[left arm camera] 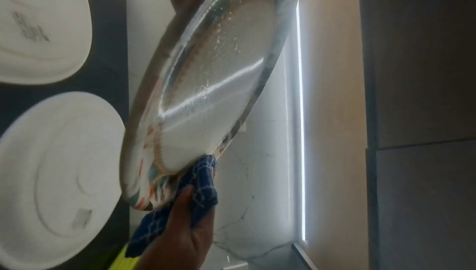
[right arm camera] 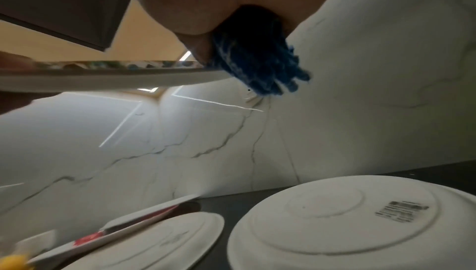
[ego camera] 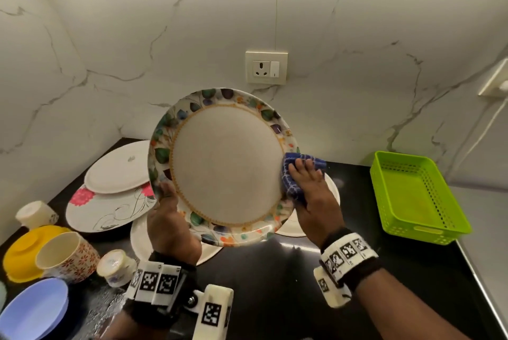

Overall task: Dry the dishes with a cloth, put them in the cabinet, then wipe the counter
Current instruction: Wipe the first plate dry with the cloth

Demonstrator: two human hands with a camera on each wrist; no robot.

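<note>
A round plate with a leaf-and-flower rim [ego camera: 225,166] is held up tilted above the black counter [ego camera: 275,279]. My left hand [ego camera: 167,213] grips its lower left rim, thumb on the face. My right hand [ego camera: 310,191] holds a folded blue checked cloth [ego camera: 294,180] against the plate's right rim. In the left wrist view the plate's face [left arm camera: 213,82] shows water drops, with the cloth [left arm camera: 203,182] wrapped over its edge. The right wrist view shows the cloth [right arm camera: 257,64] bunched under the palm at the plate's edge [right arm camera: 115,74].
Several plates lie on the counter: two stacked at the left [ego camera: 115,191] and white ones under the held plate [ego camera: 143,238]. Cups [ego camera: 66,254], a yellow bowl [ego camera: 24,251] and a lilac bowl [ego camera: 35,309] sit at the front left. A green basket [ego camera: 412,196] stands right.
</note>
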